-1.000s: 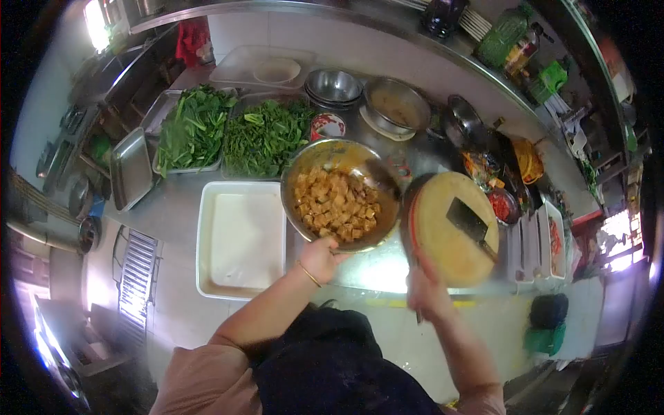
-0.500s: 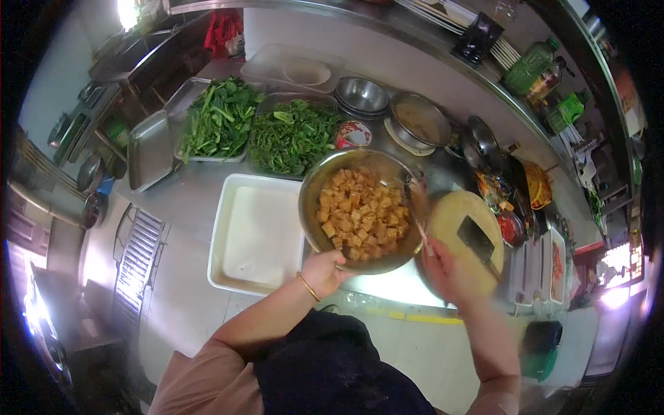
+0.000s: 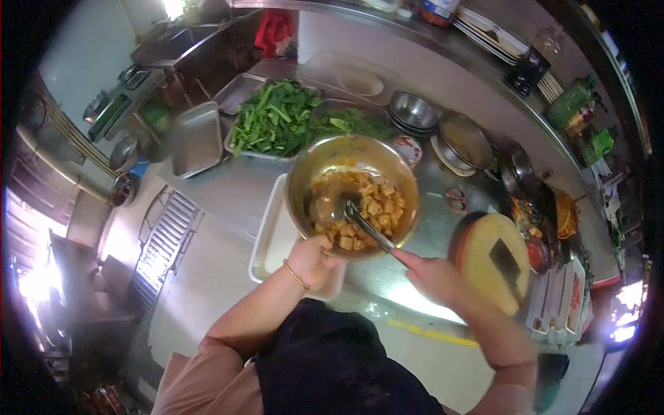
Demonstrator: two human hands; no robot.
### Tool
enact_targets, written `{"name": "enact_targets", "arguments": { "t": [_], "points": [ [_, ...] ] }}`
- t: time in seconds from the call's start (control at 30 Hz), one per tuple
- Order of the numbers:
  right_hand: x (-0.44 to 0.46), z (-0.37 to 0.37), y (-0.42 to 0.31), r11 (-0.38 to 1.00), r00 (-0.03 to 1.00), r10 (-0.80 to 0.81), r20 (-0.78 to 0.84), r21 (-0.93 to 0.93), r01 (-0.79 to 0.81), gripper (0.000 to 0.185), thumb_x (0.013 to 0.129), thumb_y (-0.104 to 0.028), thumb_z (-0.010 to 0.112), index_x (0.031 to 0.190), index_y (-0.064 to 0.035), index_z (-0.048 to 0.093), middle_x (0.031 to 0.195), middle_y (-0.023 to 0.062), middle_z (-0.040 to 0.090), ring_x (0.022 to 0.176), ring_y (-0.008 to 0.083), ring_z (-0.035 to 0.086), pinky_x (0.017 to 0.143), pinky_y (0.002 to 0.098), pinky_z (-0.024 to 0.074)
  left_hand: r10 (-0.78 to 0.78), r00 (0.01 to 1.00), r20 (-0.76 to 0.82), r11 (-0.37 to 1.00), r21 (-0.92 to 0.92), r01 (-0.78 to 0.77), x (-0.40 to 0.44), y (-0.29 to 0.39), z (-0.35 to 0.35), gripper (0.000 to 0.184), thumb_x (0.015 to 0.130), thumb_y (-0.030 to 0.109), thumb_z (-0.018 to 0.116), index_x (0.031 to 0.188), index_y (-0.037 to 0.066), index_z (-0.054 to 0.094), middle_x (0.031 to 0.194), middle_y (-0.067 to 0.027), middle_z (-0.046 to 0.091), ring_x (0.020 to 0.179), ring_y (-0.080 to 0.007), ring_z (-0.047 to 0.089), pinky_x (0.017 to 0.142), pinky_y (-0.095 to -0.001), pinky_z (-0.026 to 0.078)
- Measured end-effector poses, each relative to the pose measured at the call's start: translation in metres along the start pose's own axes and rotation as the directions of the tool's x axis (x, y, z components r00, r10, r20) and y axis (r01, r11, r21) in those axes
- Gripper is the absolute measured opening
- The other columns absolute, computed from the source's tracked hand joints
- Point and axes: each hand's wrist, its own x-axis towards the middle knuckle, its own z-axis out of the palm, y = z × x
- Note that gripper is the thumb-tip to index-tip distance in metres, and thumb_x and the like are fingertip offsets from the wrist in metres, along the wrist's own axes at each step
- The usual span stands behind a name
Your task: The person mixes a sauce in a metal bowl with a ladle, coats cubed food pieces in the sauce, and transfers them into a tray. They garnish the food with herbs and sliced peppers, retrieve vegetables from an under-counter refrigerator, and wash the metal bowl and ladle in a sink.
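Observation:
A metal mixing bowl (image 3: pixel 301 162) full of browned cubes (image 3: pixel 379 207) is tilted above the white tray (image 3: pixel 266 242). My left hand (image 3: pixel 315 261) grips the bowl's near rim, thumb over the edge. A metal ladle (image 3: pixel 369 228) reaches into the bowl, its rounded head among the cubes on the left side. My right hand (image 3: pixel 429 275) is closed around the ladle's handle, just past the bowl's lower right rim. The bowl and my left forearm hide much of the tray.
Leafy greens (image 3: pixel 277 114) fill a tray behind the bowl, with more greens (image 3: pixel 353 124) beside them. A round cutting board (image 3: pixel 477 256) bears a cleaver (image 3: pixel 506 263) at right. Farther back stand stacked metal bowls (image 3: pixel 413 111) and a pot (image 3: pixel 467 138). An empty metal tray (image 3: pixel 196 142) lies left.
The bowl has moved over the white tray and tilted, with the cubes shifted inside it. The ladle, blurred at the bowl's right rim before, is now in among the cubes. My view has swung left.

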Motion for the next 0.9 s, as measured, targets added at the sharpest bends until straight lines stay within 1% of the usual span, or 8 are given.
{"name": "enact_targets", "arguments": {
  "t": [0.13, 0.2, 0.3, 0.4, 0.53, 0.67, 0.77, 0.9],
  "points": [
    [0.003, -0.017, 0.0, 0.934, 0.996, 0.019, -0.09, -0.353, -0.05, 0.054, 0.088, -0.015, 0.051, 0.139, -0.0241, 0.038, 0.088, 0.0177, 0.063, 0.073, 0.0346, 0.064, 0.066, 0.0458, 0.0515, 0.011, 1.0, 0.009, 0.997, -0.08, -0.01, -0.017, 0.042, -0.043, 0.051, 0.077, -0.009, 0.039, 0.128, -0.008, 0.034, 0.126, -0.0207, 0.048, 0.114, -0.036, 0.053, 0.094, -0.0506, 0.05],
    [0.021, -0.001, 0.012, 0.953, 0.951, -0.202, -0.233, -0.269, 0.136, 0.053, 0.088, -0.014, 0.051, 0.139, -0.0236, 0.038, 0.083, 0.0141, 0.063, 0.067, 0.0295, 0.064, 0.06, 0.043, 0.0518, 0.022, 0.997, -0.072, 0.998, -0.063, -0.026, -0.031, 0.042, -0.059, 0.053, 0.076, -0.009, 0.039, 0.129, -0.005, 0.035, 0.128, -0.0201, 0.047, 0.116, -0.0343, 0.052, 0.095, -0.0524, 0.048],
    [0.053, 0.018, -0.014, 0.89, 0.984, 0.071, -0.166, 0.455, 0.012, 0.051, 0.091, -0.012, 0.048, 0.14, -0.0187, 0.038, 0.074, 0.0061, 0.057, 0.058, 0.0174, 0.057, 0.052, 0.0335, 0.0485, 0.115, 0.985, -0.129, 0.992, 0.074, -0.106, -0.058, 0.037, -0.041, 0.052, 0.079, -0.005, 0.039, 0.131, -0.003, 0.038, 0.126, -0.0183, 0.052, 0.113, -0.0353, 0.055, 0.093, -0.0474, 0.052],
    [0.059, 0.047, -0.045, 0.688, 0.996, -0.085, -0.007, 0.723, 0.064, 0.049, 0.091, -0.009, 0.044, 0.14, -0.0089, 0.037, 0.065, -0.0027, 0.044, 0.048, 0.0068, 0.043, 0.043, 0.0242, 0.0387, 0.105, 0.991, -0.087, 0.994, 0.023, -0.103, -0.043, 0.056, -0.053, 0.054, 0.078, -0.006, 0.038, 0.132, -0.004, 0.035, 0.13, -0.0184, 0.048, 0.115, -0.0345, 0.053, 0.093, -0.0495, 0.05],
    [0.049, 0.028, -0.048, 0.478, 0.995, -0.068, 0.072, 0.878, -0.031, 0.05, 0.092, -0.008, 0.043, 0.141, -0.01, 0.031, 0.067, -0.0019, 0.047, 0.043, 0.0066, 0.039, 0.038, 0.0229, 0.0334, 0.179, 0.979, -0.098, 0.984, 0.046, -0.175, -0.041, 0.083, -0.061, 0.052, 0.079, -0.004, 0.037, 0.131, -0.006, 0.035, 0.129, -0.0195, 0.048, 0.114, -0.0346, 0.054, 0.093, -0.0479, 0.051],
    [0.079, 0.035, -0.053, 0.557, 0.993, 0.076, -0.087, 0.83, 0.029, 0.052, 0.093, -0.01, 0.042, 0.143, -0.0109, 0.029, 0.066, 0.0002, 0.046, 0.042, 0.008, 0.04, 0.037, 0.0239, 0.0352, 0.24, 0.963, -0.125, 0.97, 0.07, -0.232, -0.038, 0.082, -0.07, 0.053, 0.079, -0.005, 0.036, 0.131, -0.004, 0.035, 0.129, -0.0195, 0.048, 0.114, -0.0356, 0.054, 0.092, -0.0487, 0.051],
    [0.074, 0.07, -0.088, 0.393, 0.993, 0.108, 0.057, 0.914, -0.095, 0.053, 0.093, -0.011, 0.042, 0.144, -0.0111, 0.027, 0.066, 0.0012, 0.046, 0.042, 0.0087, 0.04, 0.038, 0.0242, 0.036, 0.446, 0.876, -0.183, 0.895, 0.107, -0.433, -0.032, 0.083, -0.052, 0.056, 0.078, -0.006, 0.035, 0.134, -0.002, 0.033, 0.13, -0.0194, 0.048, 0.114, -0.0371, 0.054, 0.089, -0.0503, 0.052],
    [0.069, 0.063, -0.104, 0.191, 0.995, -0.03, 0.1, 0.977, -0.092, 0.053, 0.094, -0.012, 0.042, 0.144, -0.0125, 0.026, 0.068, 0.0019, 0.046, 0.042, 0.0096, 0.04, 0.037, 0.0254, 0.0364, 0.39, 0.892, -0.23, 0.919, 0.039, -0.392, -0.027, 0.087, -0.056, 0.058, 0.077, -0.01, 0.034, 0.134, 0.001, 0.03, 0.129, -0.0184, 0.046, 0.114, -0.0383, 0.052, 0.085, -0.0525, 0.054]
  ]
}}
